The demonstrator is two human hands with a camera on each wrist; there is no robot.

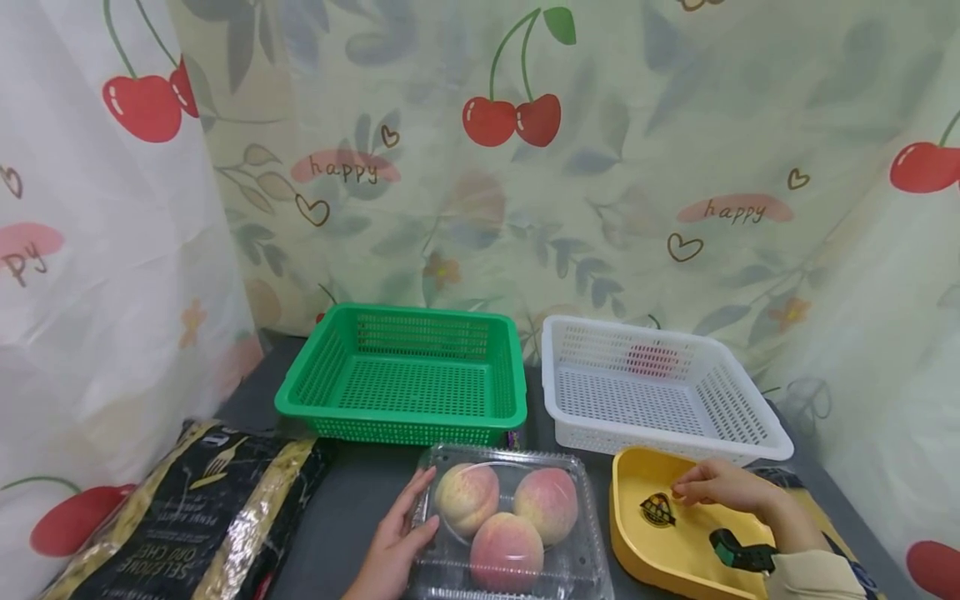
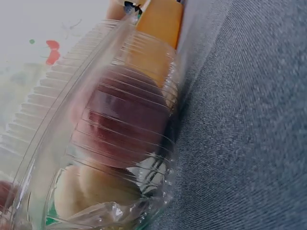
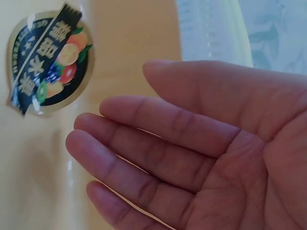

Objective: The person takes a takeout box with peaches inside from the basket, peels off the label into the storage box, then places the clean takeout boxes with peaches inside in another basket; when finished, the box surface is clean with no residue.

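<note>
Three peaches point(image 1: 507, 552) sit inside a clear plastic clamshell box point(image 1: 592, 533) at the front middle. My left hand point(image 1: 395, 537) rests against the box's left side, its fingers along the wall and the thumb at the lid's edge. In the left wrist view the peaches point(image 2: 120, 115) show through the ridged plastic. My right hand point(image 1: 723, 485) is over the yellow tray point(image 1: 626, 533), fingers loosely bent with nothing between them. A dark oval fruit sticker point(image 1: 657, 510) lies in the tray near those fingertips; the right wrist view shows the sticker point(image 3: 50, 60) close up.
Behind stand a green plastic basket point(image 1: 405, 421) and a white plastic basket point(image 1: 667, 437). At the left lies a black and gold pasta bag point(image 1: 187, 508); another dark and gold package point(image 1: 825, 517) is partly hidden beneath my right forearm. A printed curtain point(image 1: 480, 208) encloses the table.
</note>
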